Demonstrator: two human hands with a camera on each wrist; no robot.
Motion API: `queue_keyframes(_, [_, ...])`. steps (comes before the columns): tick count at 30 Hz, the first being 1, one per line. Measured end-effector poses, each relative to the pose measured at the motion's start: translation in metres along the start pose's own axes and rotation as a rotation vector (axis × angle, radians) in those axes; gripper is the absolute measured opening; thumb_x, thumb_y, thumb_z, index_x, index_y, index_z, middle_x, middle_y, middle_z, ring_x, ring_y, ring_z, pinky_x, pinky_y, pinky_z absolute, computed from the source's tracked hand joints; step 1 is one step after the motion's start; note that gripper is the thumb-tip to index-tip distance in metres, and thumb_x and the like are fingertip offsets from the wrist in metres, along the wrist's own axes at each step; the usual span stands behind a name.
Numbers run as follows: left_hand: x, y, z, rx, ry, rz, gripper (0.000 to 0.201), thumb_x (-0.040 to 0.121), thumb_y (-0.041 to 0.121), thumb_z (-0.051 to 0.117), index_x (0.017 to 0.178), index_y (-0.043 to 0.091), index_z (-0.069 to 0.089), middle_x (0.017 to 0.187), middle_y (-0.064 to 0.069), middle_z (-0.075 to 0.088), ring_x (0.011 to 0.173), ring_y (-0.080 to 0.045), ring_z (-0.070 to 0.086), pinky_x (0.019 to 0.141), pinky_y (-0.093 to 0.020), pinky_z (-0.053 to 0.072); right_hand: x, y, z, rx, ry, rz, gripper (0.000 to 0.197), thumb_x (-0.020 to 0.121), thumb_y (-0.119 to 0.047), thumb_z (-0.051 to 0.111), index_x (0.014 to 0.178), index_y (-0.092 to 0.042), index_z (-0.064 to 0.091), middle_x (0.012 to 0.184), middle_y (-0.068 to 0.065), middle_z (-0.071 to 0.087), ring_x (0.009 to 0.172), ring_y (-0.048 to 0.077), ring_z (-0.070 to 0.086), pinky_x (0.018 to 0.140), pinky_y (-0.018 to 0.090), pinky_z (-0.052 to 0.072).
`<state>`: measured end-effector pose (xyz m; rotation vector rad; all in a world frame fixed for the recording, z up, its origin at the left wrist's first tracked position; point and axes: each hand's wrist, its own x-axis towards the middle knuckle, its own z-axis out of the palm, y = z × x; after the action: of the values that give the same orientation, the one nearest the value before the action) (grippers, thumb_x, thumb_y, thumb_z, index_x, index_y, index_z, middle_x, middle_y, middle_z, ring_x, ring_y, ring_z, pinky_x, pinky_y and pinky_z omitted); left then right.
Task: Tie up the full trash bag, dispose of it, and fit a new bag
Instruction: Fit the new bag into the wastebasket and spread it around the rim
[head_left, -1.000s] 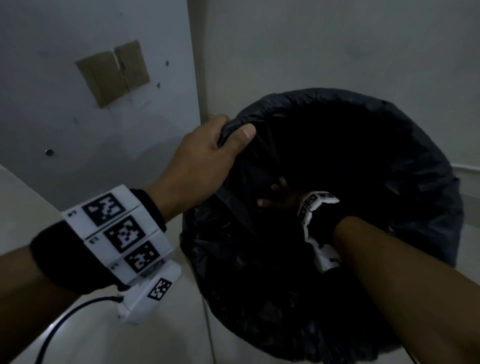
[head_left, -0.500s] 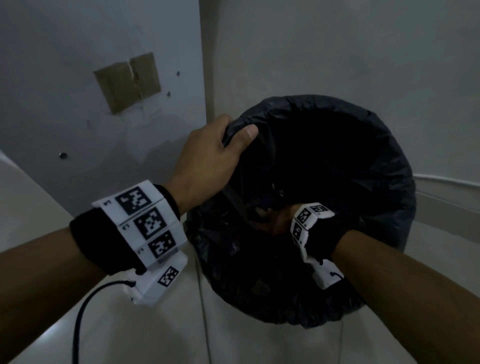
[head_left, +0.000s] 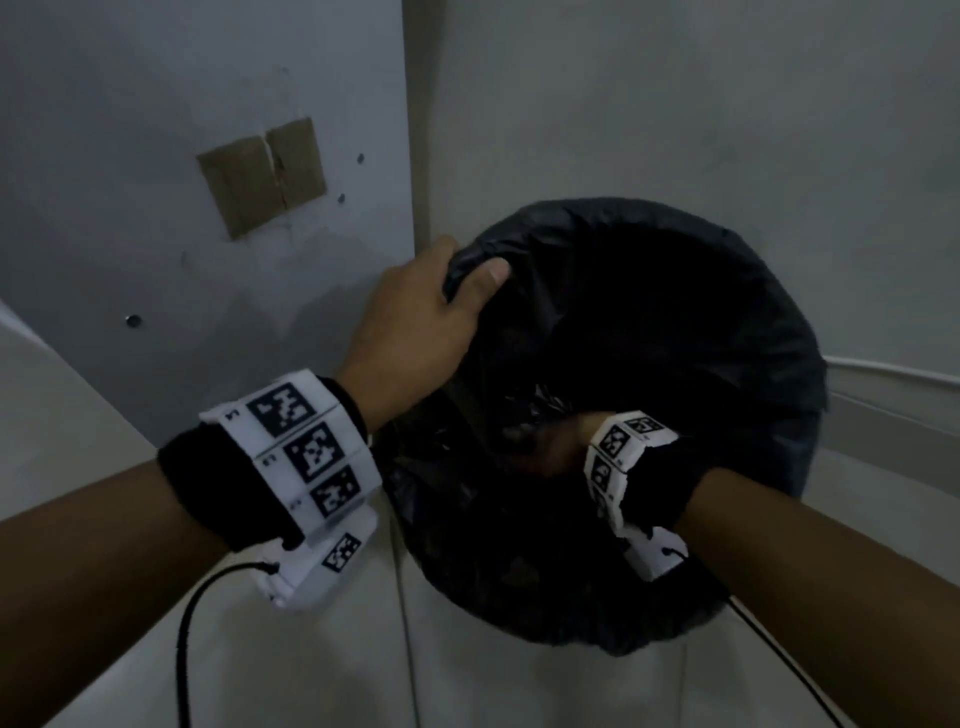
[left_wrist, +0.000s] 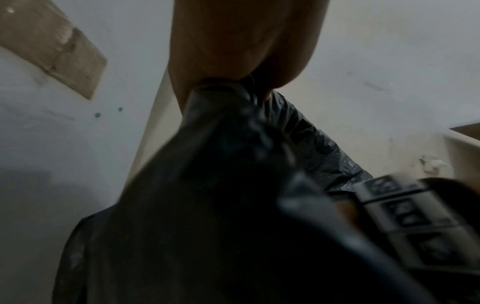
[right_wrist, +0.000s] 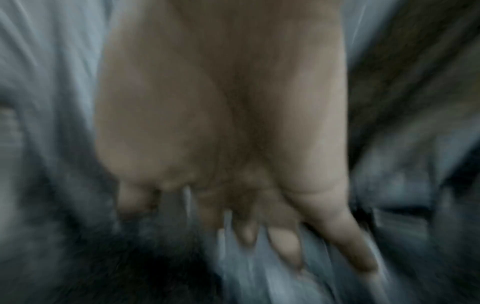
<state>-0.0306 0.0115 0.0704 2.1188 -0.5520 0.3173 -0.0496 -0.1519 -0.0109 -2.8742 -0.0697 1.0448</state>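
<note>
A black trash bag (head_left: 675, 312) lines a round bin in the corner, its mouth wide open. My left hand (head_left: 415, 322) grips the bag's rim at the upper left, thumb over the edge and fingers outside. The left wrist view shows that bunched rim (left_wrist: 221, 107) pinched under my left hand (left_wrist: 241, 41). My right hand (head_left: 545, 441) reaches down inside the bag's mouth from the near right. In the blurred right wrist view my right hand (right_wrist: 259, 236) has its fingers stretched out against crinkled black plastic (right_wrist: 415, 185), holding nothing that I can see.
The bin stands against a wall corner (head_left: 415, 156). On the grey panel to the left is a brown taped patch (head_left: 262, 176). A white cable (head_left: 893, 374) runs along the right wall. Pale floor tiles (head_left: 493, 686) lie in front of the bin.
The view has pulled back, so the bin looks smaller and lower. My left hand keeps its grip on the rim. My right hand has shifted slightly inside the bag.
</note>
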Motion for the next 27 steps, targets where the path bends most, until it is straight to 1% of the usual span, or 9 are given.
queue_keyframes(5, [0.015,-0.013,-0.013,-0.012,0.055,-0.188,0.042,0.098,0.046,0.043,0.067,0.02,0.032,0.066,0.003,0.04,0.059,-0.009,0.041,0.053,-0.026,0.028,-0.038,0.003,-0.055,0.041,0.059,-0.059,0.065,0.093,-0.062,0.039,0.147,-0.026,0.039,0.148,0.001,0.044,0.139,0.024,0.037,0.115,0.036,0.028])
queue_keyframes(9, [0.026,-0.018,-0.019,-0.123,0.063,-0.324,0.04,0.098,0.048,0.043,0.074,0.015,0.041,0.078,-0.008,0.053,0.074,-0.026,0.053,0.062,-0.033,0.035,-0.072,0.023,-0.068,0.066,0.558,-0.027,0.05,0.092,-0.058,0.044,0.139,-0.041,0.046,0.13,0.0,0.061,0.117,0.027,0.057,0.097,0.04,0.048])
queue_keyframes(11, [0.032,-0.021,-0.021,-0.203,0.055,-0.389,0.04,0.097,0.048,0.044,0.077,0.014,0.048,0.084,-0.01,0.058,0.08,-0.028,0.057,0.07,-0.035,0.045,-0.084,0.035,-0.068,0.049,0.784,-0.047,0.041,0.096,-0.05,0.044,0.134,-0.04,0.053,0.124,-0.001,0.066,0.112,0.025,0.06,0.092,0.036,0.047])
queue_keyframes(13, [0.041,-0.024,-0.024,-0.317,0.025,-0.468,0.042,0.096,0.049,0.046,0.096,0.01,0.062,0.103,-0.012,0.066,0.095,-0.03,0.062,0.091,-0.044,0.051,-0.091,0.048,-0.064,-0.021,0.879,-0.034,0.039,0.098,-0.048,0.04,0.133,-0.039,0.053,0.136,-0.006,0.059,0.13,0.023,0.048,0.107,0.043,0.037])
queue_keyframes(16, [0.051,-0.028,-0.029,-0.395,0.001,-0.565,0.055,0.092,0.055,0.049,0.122,0.01,0.062,0.121,-0.008,0.064,0.108,-0.027,0.061,0.102,-0.042,0.046,-0.086,0.066,-0.055,-0.059,0.83,0.037,0.052,0.096,-0.06,0.022,0.138,-0.042,0.047,0.155,-0.017,0.03,0.147,0.025,0.018,0.113,0.055,0.024])
queue_keyframes(18, [0.056,-0.035,-0.027,-0.419,-0.003,-0.619,0.075,0.084,0.069,0.046,0.13,0.011,0.057,0.131,-0.007,0.06,0.115,-0.025,0.058,0.107,-0.04,0.043,-0.077,0.074,-0.047,0.029,0.747,0.053,0.058,0.095,-0.065,0.016,0.134,-0.042,0.051,0.155,-0.019,0.028,0.149,0.023,0.014,0.115,0.056,0.017])
queue_keyframes(20, [0.051,-0.024,-0.024,-0.488,0.01,-0.644,0.069,0.089,0.07,0.034,0.128,0.019,0.057,0.132,-0.003,0.059,0.113,-0.021,0.058,0.104,-0.032,0.045,-0.068,0.08,-0.042,0.21,0.824,0.043,0.058,0.096,-0.063,0.018,0.127,-0.037,0.06,0.151,-0.017,0.038,0.148,0.02,0.02,0.117,0.055,0.015])
queue_keyframes(23, [0.029,-0.005,-0.019,-0.502,-0.006,-0.649,0.047,0.102,0.049,0.019,0.131,0.026,0.047,0.116,0.009,0.054,0.099,-0.006,0.055,0.081,-0.012,0.045,-0.06,0.083,-0.042,0.613,1.051,-0.005,0.05,0.101,-0.052,0.027,0.121,-0.029,0.066,0.146,-0.005,0.049,0.145,0.019,0.028,0.117,0.049,0.022])
queue_keyframes(27, [0.01,-0.019,-0.006,-0.536,0.001,-0.661,0.086,0.083,0.078,0.034,0.15,0.024,0.029,0.144,0.006,0.042,0.127,-0.017,0.046,0.106,-0.036,0.036,-0.048,0.086,-0.038,0.758,1.231,-0.075,0.04,0.103,-0.039,0.037,0.132,-0.021,0.058,0.151,0.004,0.041,0.144,0.023,0.028,0.12,0.042,0.019])
